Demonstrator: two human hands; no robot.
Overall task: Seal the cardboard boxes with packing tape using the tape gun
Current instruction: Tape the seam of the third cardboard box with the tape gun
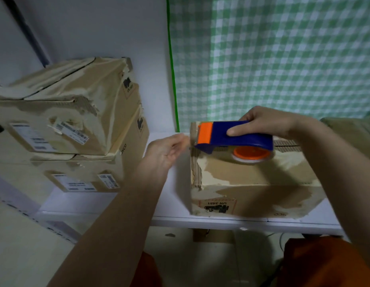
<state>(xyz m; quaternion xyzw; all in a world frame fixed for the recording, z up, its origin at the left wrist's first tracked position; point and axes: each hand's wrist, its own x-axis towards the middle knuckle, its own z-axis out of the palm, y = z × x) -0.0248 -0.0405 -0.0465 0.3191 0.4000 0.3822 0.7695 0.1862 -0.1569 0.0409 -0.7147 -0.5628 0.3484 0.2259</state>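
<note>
Grip of right hand point(269, 123) wraps tape gun point(234, 136) over top of box point(252, 179) on table point(173, 204), nose at left edge; left hand point(167, 150), fingers relaxed, empty, beside it, should press the tape end down while the gun draws along the seam.

A worn tan cardboard box point(252, 183) with torn, peeling patches and an upside-down "UN 3481" label on its near side stands close to the front edge of the white table point(175, 204), toward its right end. A blue plastic tape gun with an orange front piece and orange roll hub point(233, 139) lies lengthwise over the box's top, its orange end at the box's left edge. At the table's left end, two more battered tan cardboard boxes sit stacked, the upper one point(61, 112) crumpled on top, the lower one point(92, 172) bearing white labels.
</note>
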